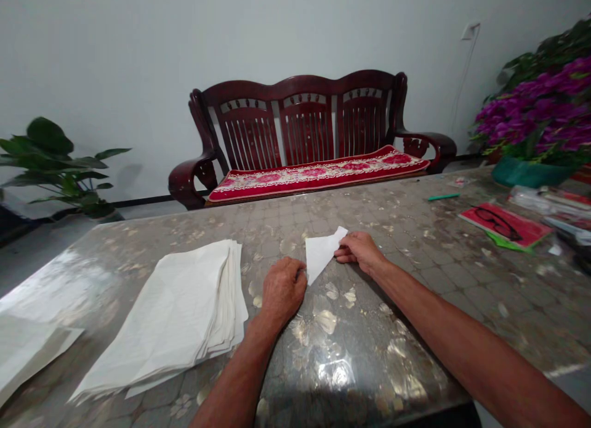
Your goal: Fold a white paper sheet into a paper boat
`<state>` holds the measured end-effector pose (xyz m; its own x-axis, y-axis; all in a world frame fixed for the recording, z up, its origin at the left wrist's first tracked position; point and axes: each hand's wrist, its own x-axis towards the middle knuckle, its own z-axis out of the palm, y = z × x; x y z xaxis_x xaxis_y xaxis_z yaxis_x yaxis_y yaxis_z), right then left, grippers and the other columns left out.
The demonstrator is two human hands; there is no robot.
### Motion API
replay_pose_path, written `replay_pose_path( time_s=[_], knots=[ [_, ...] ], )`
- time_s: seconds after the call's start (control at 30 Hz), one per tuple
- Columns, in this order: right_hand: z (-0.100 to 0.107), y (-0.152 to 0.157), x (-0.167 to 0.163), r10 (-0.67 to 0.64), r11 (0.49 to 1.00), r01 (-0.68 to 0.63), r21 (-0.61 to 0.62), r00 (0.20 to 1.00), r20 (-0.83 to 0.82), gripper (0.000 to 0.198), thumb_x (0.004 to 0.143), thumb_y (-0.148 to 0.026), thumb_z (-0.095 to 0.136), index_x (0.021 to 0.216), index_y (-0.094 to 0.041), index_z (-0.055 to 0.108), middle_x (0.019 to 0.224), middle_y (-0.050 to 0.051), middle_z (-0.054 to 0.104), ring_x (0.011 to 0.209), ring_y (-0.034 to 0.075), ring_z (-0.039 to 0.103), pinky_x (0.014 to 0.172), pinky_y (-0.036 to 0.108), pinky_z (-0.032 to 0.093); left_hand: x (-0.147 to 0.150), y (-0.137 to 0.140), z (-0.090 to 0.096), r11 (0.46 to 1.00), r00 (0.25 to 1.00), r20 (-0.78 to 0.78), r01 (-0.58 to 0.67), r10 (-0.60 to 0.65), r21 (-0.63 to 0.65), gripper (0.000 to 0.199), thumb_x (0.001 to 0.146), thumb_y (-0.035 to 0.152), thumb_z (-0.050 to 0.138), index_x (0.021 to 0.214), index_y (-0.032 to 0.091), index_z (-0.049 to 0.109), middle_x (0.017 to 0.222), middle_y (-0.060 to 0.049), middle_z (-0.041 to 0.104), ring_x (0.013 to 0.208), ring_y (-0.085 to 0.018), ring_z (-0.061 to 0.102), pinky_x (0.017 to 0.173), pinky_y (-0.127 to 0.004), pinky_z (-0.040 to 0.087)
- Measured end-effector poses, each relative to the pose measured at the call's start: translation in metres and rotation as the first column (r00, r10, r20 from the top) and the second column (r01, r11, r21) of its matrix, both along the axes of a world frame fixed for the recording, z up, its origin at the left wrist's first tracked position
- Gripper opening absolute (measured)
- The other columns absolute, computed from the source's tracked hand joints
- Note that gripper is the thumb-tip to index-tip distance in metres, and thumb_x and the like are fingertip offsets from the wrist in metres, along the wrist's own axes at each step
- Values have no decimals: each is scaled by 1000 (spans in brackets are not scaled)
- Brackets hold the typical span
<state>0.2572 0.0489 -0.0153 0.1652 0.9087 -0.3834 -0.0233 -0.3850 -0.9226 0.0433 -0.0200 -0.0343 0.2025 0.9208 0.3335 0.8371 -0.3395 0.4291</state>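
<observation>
A small white folded paper (318, 254), roughly a triangle with its point toward me, lies on the patterned tabletop between my hands. My right hand (360, 252) pinches its upper right corner between thumb and fingers, where a narrow flap stands out. At the paper's left edge, my left hand (285, 286) rests on the table with its fingers curled together, the fingertips at the paper near its lower point. The back of that hand partly hides its grip. To the left lies a thick stack of white paper sheets (175, 311), its edges uneven.
More paper (28, 348) sits at the far left. On the right are a green pen (444, 197), black glasses (501, 223) on a red booklet (530, 229), and purple flowers in a teal pot (530, 172). A wooden bench (305, 126) stands beyond the table (401, 317).
</observation>
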Motion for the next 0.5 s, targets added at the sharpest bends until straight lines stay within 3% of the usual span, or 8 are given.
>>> replay_pose_path(
  time_s=[0.1,0.23,0.3,0.5],
  knots=[
    [0,-7,2,-47,998,50,25,995,-87,10,81,-7,60,78,-15,55,64,4,68,56,15,69,48,22,59,4,-3,2,999,995,-93,46,-44,14,18,90,28,63,104,20,70,95,-7,69,93,-24,61,85,-36,44],
    [-1,-3,2,-8,999,9,32,1000,-18,7,82,-10,62,84,-15,57,65,3,68,52,15,68,43,22,56,9,-4,3,992,967,-224,124,-121,-4,16,95,26,57,101,22,72,94,-6,69,94,-24,59,84,-37,42],
    [-1,3,4,-10,999,8,41,999,45,8,85,-14,62,92,-14,60,65,2,68,50,14,66,39,21,53,9,-4,5,989,954,-262,144,-144,-18,21,98,25,52,98,22,73,93,-7,68,93,-24,58,83,-37,42],
    [-4,13,18,3,994,-44,102,926,377,36,79,-11,65,115,-13,62,56,-1,65,43,14,62,31,16,39,3,-1,5,991,950,-288,130,-121,11,26,95,15,51,108,23,73,98,-7,71,96,-25,60,92,-39,43]
  ],
)
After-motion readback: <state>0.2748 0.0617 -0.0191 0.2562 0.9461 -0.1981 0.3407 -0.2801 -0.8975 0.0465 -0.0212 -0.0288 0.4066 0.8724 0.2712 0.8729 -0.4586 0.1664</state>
